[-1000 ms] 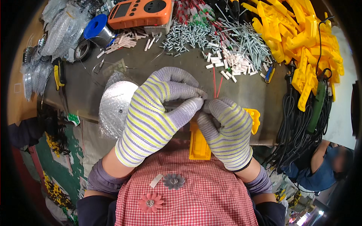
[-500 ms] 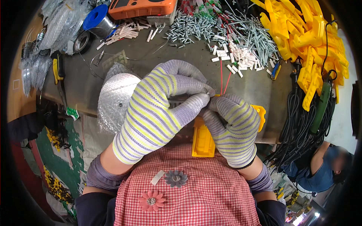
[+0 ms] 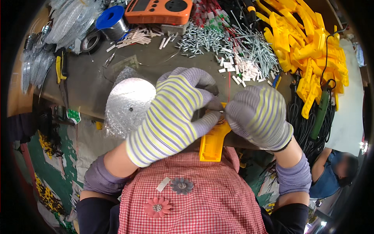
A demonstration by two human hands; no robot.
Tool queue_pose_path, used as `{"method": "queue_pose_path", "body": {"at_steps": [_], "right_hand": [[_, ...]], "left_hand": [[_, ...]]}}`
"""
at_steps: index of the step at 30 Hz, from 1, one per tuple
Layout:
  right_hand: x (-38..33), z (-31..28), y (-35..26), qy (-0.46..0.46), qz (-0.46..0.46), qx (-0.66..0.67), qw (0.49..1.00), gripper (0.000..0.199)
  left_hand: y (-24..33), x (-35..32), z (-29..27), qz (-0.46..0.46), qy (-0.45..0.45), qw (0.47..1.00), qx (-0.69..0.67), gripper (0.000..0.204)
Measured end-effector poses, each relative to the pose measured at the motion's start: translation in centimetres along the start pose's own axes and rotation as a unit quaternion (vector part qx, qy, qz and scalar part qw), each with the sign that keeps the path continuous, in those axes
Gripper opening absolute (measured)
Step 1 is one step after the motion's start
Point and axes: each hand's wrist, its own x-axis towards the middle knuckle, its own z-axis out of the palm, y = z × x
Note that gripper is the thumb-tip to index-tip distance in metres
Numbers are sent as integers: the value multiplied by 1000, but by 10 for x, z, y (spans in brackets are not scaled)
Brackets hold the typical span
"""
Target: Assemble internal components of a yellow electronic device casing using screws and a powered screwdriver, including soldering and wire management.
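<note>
Both my hands wear knit gloves with yellow, white and purple stripes. My left hand (image 3: 171, 115) pinches thumb and fingertips together over a yellow plastic housing (image 3: 211, 149); a tiny pale bit shows at the pinch, too small to name. My right hand (image 3: 257, 117) is curled closed just right of those fingertips, slightly blurred, and whatever it grips is hidden. The housing's open, hollow side faces up at the table's near edge, its upper part partly behind my hands. A thin red wire (image 3: 229, 87) runs from the far side toward the gap between my hands.
A bubble-wrapped disc (image 3: 132, 93) lies left of my left hand. Beyond are screws (image 3: 198, 39), white connectors (image 3: 249, 68), a solder spool (image 3: 113, 25) and an orange meter (image 3: 159, 11). Yellow housings (image 3: 307, 50) and black cables (image 3: 302, 113) fill the right; pliers (image 3: 61, 72) lie left.
My right hand has moved right and turned over, away from the left fingertips. My left hand has shifted slightly right and down. More of the yellow housing shows between them.
</note>
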Motion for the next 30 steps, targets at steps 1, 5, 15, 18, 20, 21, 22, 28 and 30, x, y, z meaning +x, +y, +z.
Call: {"method": "queue_pose_path", "body": {"at_steps": [1, 5, 15, 18, 20, 21, 22, 28, 30], "right_hand": [[-1, 7, 0, -2, -1, -2, 1000, 19], [-8, 19, -4, 27, 71, 305, 949, 8], [-6, -15, -3, 1, 13, 31, 999, 40], [-12, 4, -5, 24, -3, -22, 999, 32], [-8, 9, -13, 24, 84, 100, 991, 22], [-6, 9, -16, 25, 81, 102, 991, 22], [-6, 8, -19, 25, 121, 157, 980, 19], [-12, -4, -32, 17, 362, 448, 817, 10], [-8, -7, -19, 3, 224, 231, 947, 11]], "left_hand": [[4, 0, 2, 0, 2, 1000, -2, 17], [4, -9, 15, 115, 97, 977, 153, 20], [1, -10, 10, 69, 93, 992, 54, 18], [2, -8, 8, 64, 78, 992, 72, 18], [1, -9, 11, 64, 86, 992, 67, 19], [1, -10, 10, 61, 87, 992, 70, 19], [2, -11, 10, 71, 89, 990, 84, 19], [1, -7, 8, 69, 90, 991, 66, 17], [1, -8, 8, 60, 85, 993, 58, 16]]}}
